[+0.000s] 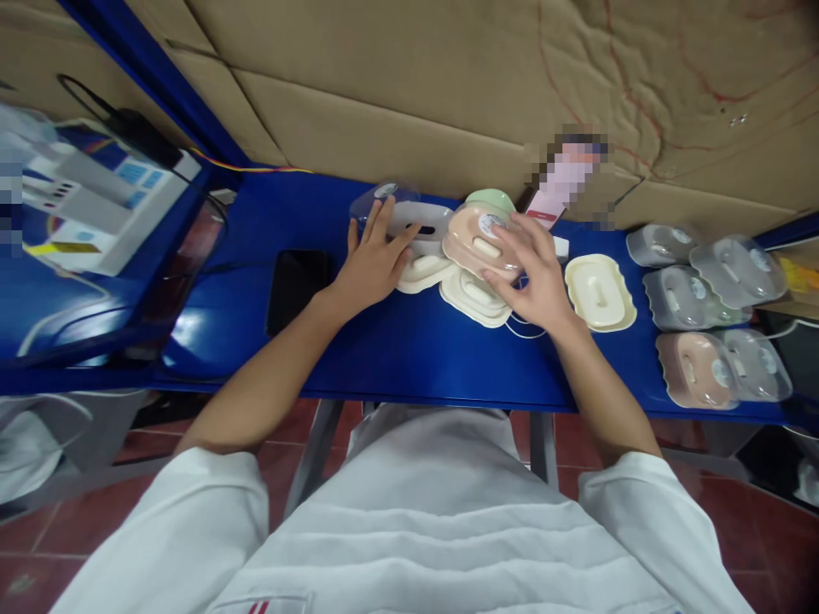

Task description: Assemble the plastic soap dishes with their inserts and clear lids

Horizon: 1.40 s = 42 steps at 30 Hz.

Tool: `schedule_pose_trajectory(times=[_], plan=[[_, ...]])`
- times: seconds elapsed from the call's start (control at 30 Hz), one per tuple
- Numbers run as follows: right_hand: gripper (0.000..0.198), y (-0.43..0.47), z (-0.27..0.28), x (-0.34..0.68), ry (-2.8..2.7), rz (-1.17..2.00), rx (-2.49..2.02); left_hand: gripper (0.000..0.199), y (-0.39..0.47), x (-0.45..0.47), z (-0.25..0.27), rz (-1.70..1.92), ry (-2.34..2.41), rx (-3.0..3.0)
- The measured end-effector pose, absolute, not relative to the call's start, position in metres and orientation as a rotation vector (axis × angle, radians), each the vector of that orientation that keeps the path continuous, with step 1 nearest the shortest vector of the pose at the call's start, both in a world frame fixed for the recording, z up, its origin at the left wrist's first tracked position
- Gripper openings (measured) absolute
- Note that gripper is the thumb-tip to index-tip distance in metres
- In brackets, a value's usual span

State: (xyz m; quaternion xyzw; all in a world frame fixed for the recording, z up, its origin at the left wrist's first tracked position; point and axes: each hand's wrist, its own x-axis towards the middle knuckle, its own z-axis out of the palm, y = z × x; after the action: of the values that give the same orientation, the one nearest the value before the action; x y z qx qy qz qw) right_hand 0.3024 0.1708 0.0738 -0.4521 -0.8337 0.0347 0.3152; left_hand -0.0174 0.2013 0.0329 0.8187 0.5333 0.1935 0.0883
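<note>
A small box with a peach lid under a clear plastic cover [477,239] is in my right hand [536,271], its thumb at the front and its fingers over the top and side. My left hand [371,260] lies with fingers spread on a clear plastic cover [374,198] and a whitish box with a dark oval slot [438,215]. Two cream lids [473,298] lie in front, partly beneath the boxes. Behind the peach box shows a pale green piece [491,199]. A separate cream lid [600,292] rests right of my right hand.
Several clear-covered boxes [682,298] stand in rows at the right end of the blue table [397,362]. A black phone-like slab [298,290] lies left of my left hand. Cardboard [397,111] lines the back. Cables and a white device [121,209] are at far left.
</note>
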Motion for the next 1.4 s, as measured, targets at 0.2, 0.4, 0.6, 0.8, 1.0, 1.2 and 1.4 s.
schedule_pose_trajectory(times=[0.2,0.4,0.6,0.8,1.0,1.2,1.4], plan=[[0.066,0.187,0.050,0.298,-2.024,0.164,-1.173,0.065,0.198,-0.014,0.034,0.806,1.637,2.484],[0.064,0.195,0.037,0.301,-2.025,0.000,-1.307,0.064,0.180,0.002,0.044,0.577,1.505,2.531],[0.045,0.179,0.047,0.296,-2.019,-0.133,-1.278,0.069,0.177,0.004,0.040,0.513,1.469,2.549],[0.044,0.148,0.056,0.288,-2.449,0.062,-1.008,0.079,0.178,0.001,0.037,0.479,1.547,2.525],[0.040,0.147,0.052,0.282,-2.521,0.008,-1.111,0.077,0.180,0.000,0.036,0.505,1.513,2.529],[0.043,0.147,0.058,0.283,-2.503,0.102,-1.175,0.075,0.183,-0.003,0.034,0.588,1.423,2.485],[0.039,0.146,0.061,0.281,-2.482,0.037,-1.186,0.072,0.184,-0.005,0.032,0.611,1.387,2.467]])
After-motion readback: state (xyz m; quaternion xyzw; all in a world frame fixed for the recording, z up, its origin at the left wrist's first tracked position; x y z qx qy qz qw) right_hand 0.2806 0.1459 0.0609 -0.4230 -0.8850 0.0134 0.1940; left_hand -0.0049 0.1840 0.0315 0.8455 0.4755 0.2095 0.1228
